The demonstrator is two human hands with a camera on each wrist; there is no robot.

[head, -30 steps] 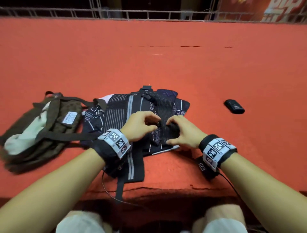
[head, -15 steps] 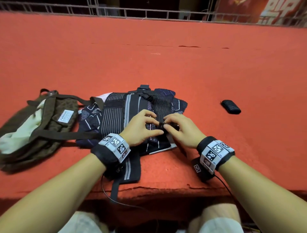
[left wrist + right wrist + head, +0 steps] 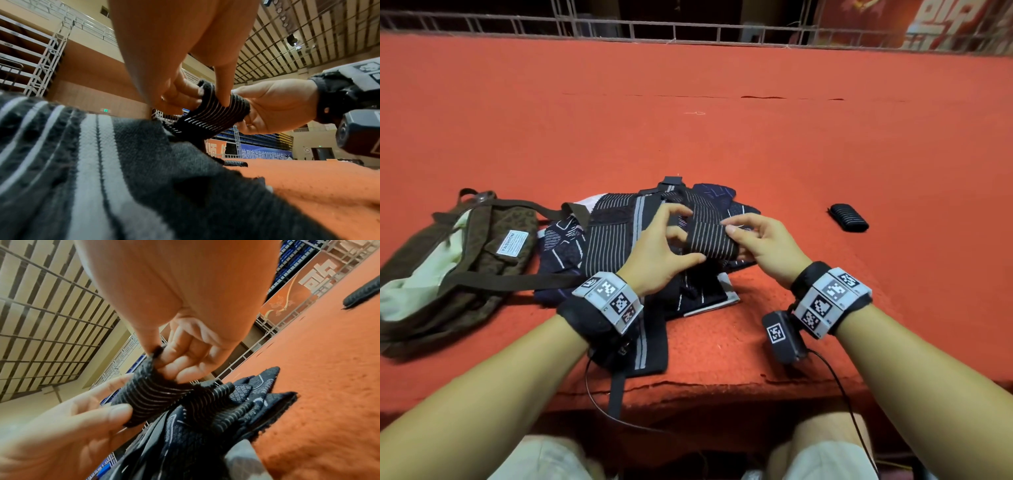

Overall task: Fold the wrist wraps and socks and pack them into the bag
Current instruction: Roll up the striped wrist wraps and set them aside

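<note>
1. Done so far, by my read: one rolled wrist wrap (image 3: 848, 218) lies finished on the red carpet (image 3: 722, 137), well right of the pile, not yet packed.
2. In hand: second striped wrist wrap (image 3: 710, 240), partly rolled, raised just above the pile. My left hand (image 3: 661, 253) pinches its left end w/ thumb + curled fingers; right hand (image 3: 763, 246) grips its right end, fingers curled round it.
3. Its tail runs back into the pile of dark socks (image 3: 561, 250); these look unfolded.
4. Brown shoulder bag (image 3: 458, 260) sits left of the pile, mouth open, pale lining showing; none of the items visible inside.
5. Left to do: finish roll, fold socks, pack all.
</note>
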